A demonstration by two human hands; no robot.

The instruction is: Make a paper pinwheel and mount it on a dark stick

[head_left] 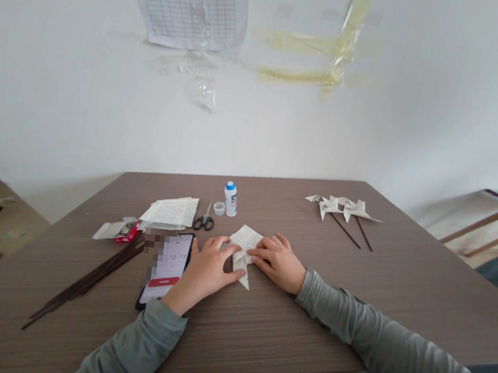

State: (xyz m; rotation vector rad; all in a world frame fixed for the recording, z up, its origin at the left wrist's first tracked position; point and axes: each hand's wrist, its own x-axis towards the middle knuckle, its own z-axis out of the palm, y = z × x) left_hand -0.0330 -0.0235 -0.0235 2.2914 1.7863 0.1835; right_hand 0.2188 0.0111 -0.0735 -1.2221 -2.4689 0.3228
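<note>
We press a small piece of printed paper (245, 246) flat on the brown counter (353, 292), near the middle and close to us. Our left hand (207, 271) lies on its left side with the fingers spread and flat, so this grip holds nothing and only pushes down. Our right hand (277, 261) does the same on the right edge, fingertips on the fold. A phone (168, 267) lies touching the left hand's side; behind it are scissors (204, 220), a glue bottle (230, 199) and a small cap (219, 208). Thin dark sticks (88, 279) lie at the left, and two finished pinwheels (342, 208) at the far right. We think the paper may slip under the flat fingers and the crease may go crooked, or the left wrist may push the phone.
</note>
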